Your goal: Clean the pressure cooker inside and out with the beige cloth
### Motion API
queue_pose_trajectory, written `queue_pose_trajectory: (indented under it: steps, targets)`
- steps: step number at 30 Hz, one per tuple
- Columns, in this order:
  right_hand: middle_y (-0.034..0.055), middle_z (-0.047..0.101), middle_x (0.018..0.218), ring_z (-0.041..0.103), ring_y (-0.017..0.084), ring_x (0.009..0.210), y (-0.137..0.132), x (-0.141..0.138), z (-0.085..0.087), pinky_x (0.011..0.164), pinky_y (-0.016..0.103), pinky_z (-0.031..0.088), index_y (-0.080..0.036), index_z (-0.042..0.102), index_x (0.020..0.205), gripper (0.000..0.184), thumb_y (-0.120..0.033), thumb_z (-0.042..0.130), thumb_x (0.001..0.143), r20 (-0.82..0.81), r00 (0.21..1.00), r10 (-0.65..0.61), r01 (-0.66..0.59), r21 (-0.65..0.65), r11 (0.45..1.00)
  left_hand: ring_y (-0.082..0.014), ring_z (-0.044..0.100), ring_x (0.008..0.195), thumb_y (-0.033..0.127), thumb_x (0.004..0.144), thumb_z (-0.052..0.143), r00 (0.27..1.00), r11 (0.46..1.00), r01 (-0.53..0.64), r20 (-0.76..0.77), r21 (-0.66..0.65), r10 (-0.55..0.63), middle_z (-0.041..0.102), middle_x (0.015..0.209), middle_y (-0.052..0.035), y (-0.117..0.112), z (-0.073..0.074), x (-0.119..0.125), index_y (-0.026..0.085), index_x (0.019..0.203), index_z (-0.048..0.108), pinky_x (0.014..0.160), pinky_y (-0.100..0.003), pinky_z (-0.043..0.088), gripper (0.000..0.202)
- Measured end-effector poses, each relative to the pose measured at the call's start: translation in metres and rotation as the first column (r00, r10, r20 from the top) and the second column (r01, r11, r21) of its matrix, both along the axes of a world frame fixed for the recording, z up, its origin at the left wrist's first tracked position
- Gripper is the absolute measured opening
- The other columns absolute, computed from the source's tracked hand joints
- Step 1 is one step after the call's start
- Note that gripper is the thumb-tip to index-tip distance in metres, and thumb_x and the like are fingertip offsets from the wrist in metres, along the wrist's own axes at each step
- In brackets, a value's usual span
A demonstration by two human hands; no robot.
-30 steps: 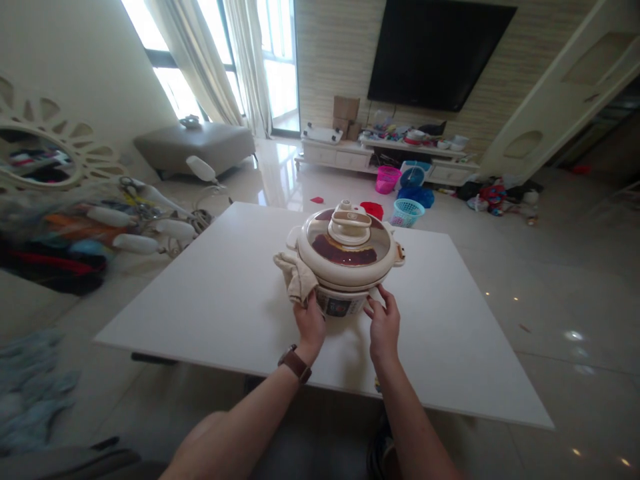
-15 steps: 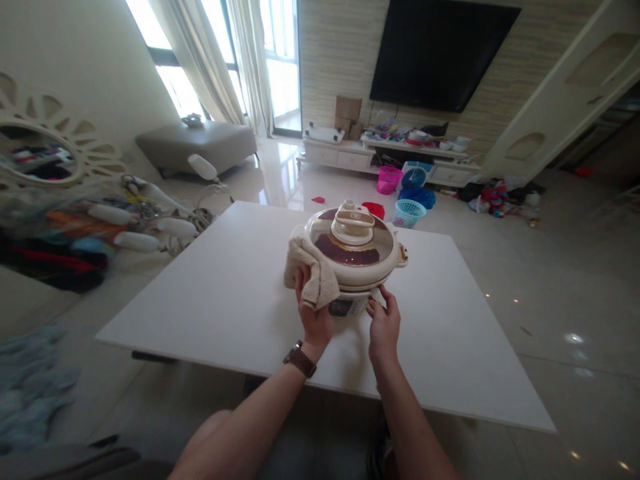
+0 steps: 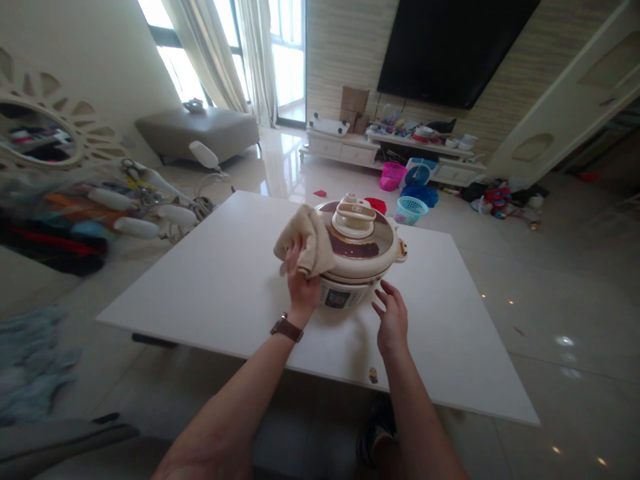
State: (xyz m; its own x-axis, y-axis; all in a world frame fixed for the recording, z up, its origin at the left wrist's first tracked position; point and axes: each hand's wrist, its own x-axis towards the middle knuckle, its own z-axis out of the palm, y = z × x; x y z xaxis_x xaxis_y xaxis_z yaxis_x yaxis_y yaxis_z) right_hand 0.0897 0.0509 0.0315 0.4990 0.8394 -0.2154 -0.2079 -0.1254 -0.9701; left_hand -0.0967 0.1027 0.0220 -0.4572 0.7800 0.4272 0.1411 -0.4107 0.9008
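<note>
An electric pressure cooker (image 3: 367, 268) in cream and white stands on the white table (image 3: 200, 287). Its lid has a brown patterned top and a raised handle, and a control panel faces me. My left hand (image 3: 301, 283), a brown watch on its wrist, grips a folded beige cloth (image 3: 307, 240) at the cooker's left side; the cloth covers part of the lid's rim. Just off the cooker's front right, my right hand (image 3: 393, 317) has its fingers apart and holds nothing.
A small sticker (image 3: 373, 375) lies at the table's near edge. Beyond the table are a light blue basket (image 3: 411, 211), a pink basket (image 3: 393, 176) and a low cabinet (image 3: 345, 152). At left, a lamp with white shades (image 3: 175, 215) stands close to the table.
My left hand has lifted the cloth up and to the left along the cooker's side. My right hand has come away from the cooker's front and opened. The view has shifted slightly.
</note>
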Motion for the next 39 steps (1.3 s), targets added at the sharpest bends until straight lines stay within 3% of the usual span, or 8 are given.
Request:
queue_pose_trajectory:
  steps: [4,10,14,21,24,31,35,39]
  targets:
    - [0.0071,0.066,0.139,0.063,0.027,0.123,0.001,-0.007,-0.001,0.087,0.036,0.052,-0.026,0.069,0.118,0.054,-0.044,0.067,0.067,-0.035,0.999,0.023,-0.022,0.029,0.999,-0.0243,0.046,0.149,0.04,0.094,0.065,0.964,0.991,-0.048,0.255,-0.126,0.079,0.063,0.148,-0.0107,0.018,-0.021,-0.004,0.02,0.134,0.068,0.128,-0.037,0.028,0.045]
    - [0.0084,0.065,0.142,0.063,0.027,0.124,0.004,-0.012,-0.003,0.089,0.038,0.052,-0.025,0.068,0.123,0.056,-0.043,0.067,0.07,0.009,1.0,0.002,-0.003,0.056,0.998,-0.0249,0.051,0.145,0.042,0.095,0.062,0.946,0.976,-0.056,0.302,-0.21,0.119,0.063,0.148,-0.0133,0.016,-0.041,-0.002,0.017,0.133,0.068,0.125,-0.037,0.034,0.046]
    - [0.0095,0.067,0.138,0.066,0.027,0.119,0.004,-0.008,-0.005,0.088,0.039,0.054,-0.023,0.068,0.123,0.056,-0.042,0.067,0.071,0.035,0.999,0.018,-0.02,0.055,0.998,-0.024,0.052,0.144,0.04,0.096,0.06,0.942,0.971,-0.059,0.31,-0.234,0.131,0.063,0.149,-0.0124,-0.001,-0.042,0.012,0.018,0.134,0.067,0.125,-0.038,0.034,0.044]
    - [0.0093,0.066,0.14,0.066,0.026,0.118,0.003,-0.008,-0.01,0.09,0.04,0.055,-0.024,0.067,0.124,0.054,-0.043,0.065,0.074,0.082,0.997,0.005,-0.011,0.073,0.997,-0.0231,0.043,0.151,0.036,0.095,0.061,0.926,0.956,-0.031,0.351,-0.293,0.138,0.058,0.154,-0.0113,-0.051,-0.053,0.056,0.023,0.142,0.062,0.129,-0.039,0.027,0.049]
    - [0.0093,0.067,0.139,0.066,0.026,0.118,0.003,-0.01,-0.01,0.09,0.04,0.056,-0.024,0.067,0.125,0.054,-0.042,0.064,0.074,0.106,0.994,-0.006,-0.002,0.075,0.997,-0.0224,0.043,0.152,0.035,0.096,0.06,0.92,0.945,-0.007,0.367,-0.327,0.134,0.059,0.153,-0.0104,-0.059,-0.053,0.063,0.024,0.143,0.062,0.129,-0.039,0.027,0.048]
    - [0.0098,0.068,0.136,0.066,0.026,0.119,0.0,-0.012,-0.009,0.089,0.039,0.056,-0.024,0.066,0.13,0.059,-0.041,0.064,0.074,0.1,0.995,0.017,-0.024,0.069,0.997,-0.0224,0.049,0.147,0.034,0.095,0.06,0.887,0.958,-0.034,0.433,-0.284,0.16,0.059,0.154,-0.0106,-0.025,-0.033,0.033,0.02,0.136,0.066,0.126,-0.036,0.034,0.044]
    - [0.01,0.067,0.138,0.066,0.027,0.12,-0.002,-0.009,-0.009,0.088,0.039,0.056,-0.024,0.065,0.133,0.062,-0.042,0.066,0.073,0.088,0.995,0.046,-0.051,0.06,0.997,-0.026,0.059,0.137,0.031,0.091,0.063,0.886,0.963,0.015,0.45,-0.268,0.111,0.069,0.141,-0.0108,0.009,-0.034,-0.001,0.018,0.122,0.074,0.122,-0.041,0.04,0.035]
    - [0.0104,0.066,0.141,0.064,0.028,0.125,-0.001,-0.008,-0.01,0.089,0.04,0.055,-0.025,0.064,0.133,0.062,-0.042,0.066,0.073,0.085,0.994,0.067,-0.073,0.062,0.995,-0.0269,0.059,0.137,0.03,0.088,0.067,0.86,0.968,0.108,0.509,-0.228,0.024,0.071,0.138,-0.0099,0.032,-0.039,-0.025,0.018,0.12,0.074,0.121,-0.042,0.042,0.036]
